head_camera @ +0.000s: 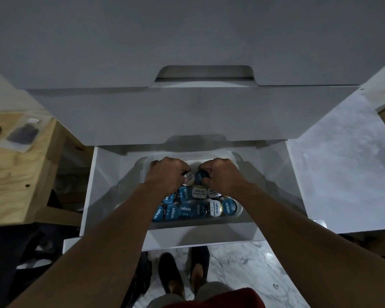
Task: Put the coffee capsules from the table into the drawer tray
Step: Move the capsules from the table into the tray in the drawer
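Note:
A clear plastic tray [237, 161] sits inside the open white drawer [105, 174]. Several blue and white coffee capsules [185, 210] lie in rows in the tray's near half. Both my hands are inside the tray at its far half. My left hand [167, 174] is curled around a white-lidded capsule [189, 177]. My right hand [225, 174] is curled around a blue-lidded capsule [201, 176]. The two held capsules nearly touch each other above the rows.
Two closed white drawers [187, 112] of the cabinet rise above the open one. A wooden table [20, 174] with flat packets stands at left. A marble floor [342, 174] lies at right, and my feet [182, 276] stand below the drawer front.

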A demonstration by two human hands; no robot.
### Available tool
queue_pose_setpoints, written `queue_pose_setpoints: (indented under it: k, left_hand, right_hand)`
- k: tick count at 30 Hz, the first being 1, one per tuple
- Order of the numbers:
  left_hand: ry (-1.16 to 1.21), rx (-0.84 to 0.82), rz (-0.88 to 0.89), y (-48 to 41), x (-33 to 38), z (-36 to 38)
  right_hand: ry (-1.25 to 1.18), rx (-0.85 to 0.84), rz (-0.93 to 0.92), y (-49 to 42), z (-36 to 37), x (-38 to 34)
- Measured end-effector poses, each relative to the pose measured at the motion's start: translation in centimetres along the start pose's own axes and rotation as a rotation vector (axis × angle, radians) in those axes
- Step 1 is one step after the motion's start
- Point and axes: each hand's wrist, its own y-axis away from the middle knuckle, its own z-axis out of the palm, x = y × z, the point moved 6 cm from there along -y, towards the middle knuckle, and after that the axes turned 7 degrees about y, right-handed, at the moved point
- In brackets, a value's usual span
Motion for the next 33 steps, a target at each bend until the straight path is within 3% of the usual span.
queue_pose_setpoints:
  k: [10, 18, 23, 29, 33]
  left_hand:
    - [-0.032, 0.033, 0.007, 0.5, 0.4, -0.3]
    - [-0.110, 0.179, 0.026, 2.9, 1.6, -3.5]
    - [-0.164, 0.227, 0.090, 4.6, 3.4, -5.2]
    - [-0.196, 0.300, 0.244, 7.0, 8.6, -6.8]
    - [-0.174, 0.351, 0.367, 9.0, 13.5, -5.8]
  right_hand:
    - [-0.017, -0.002, 0.015, -0.2, 0.4, 0.5]
    - [0.074, 0.072, 0.011, 0.0, -1.6, 1.4]
    - [0.141, 0.165, -0.021, 2.6, -5.1, 1.7]
    - [0.188, 0.369, 0.071, 9.1, -9.8, 4.0]
    - [0.213, 0.400, 0.143, 13.6, -11.1, 6.6]
